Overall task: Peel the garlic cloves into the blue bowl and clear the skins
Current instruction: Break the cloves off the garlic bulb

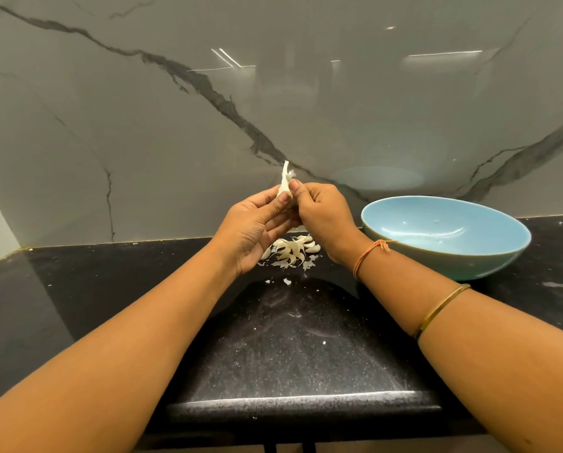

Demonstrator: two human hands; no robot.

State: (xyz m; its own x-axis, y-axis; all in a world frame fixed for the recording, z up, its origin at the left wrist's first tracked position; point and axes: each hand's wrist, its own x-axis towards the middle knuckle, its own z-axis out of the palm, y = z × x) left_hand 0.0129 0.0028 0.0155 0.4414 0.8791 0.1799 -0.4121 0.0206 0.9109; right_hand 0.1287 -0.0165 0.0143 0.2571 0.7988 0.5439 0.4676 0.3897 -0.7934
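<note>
Garlic clove [285,188] is pinched between both hands above the bench [289,338] — the left hand [257,230] with its thumb on the body, the right hand [322,217] gripping the top, a skin tip sticking up. Fingers hide most of it. Below, a pile of cloves and skins [291,251] lies partly behind the hands; the blue bowl [469,266] stands right.

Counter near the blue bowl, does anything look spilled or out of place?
Yes, slightly. Loose skin flakes lie scattered on the black counter around the pile of garlic cloves, some strayed toward the front edge, and a pale smear sits right of the blue bowl. The bowl looks intact.
</note>
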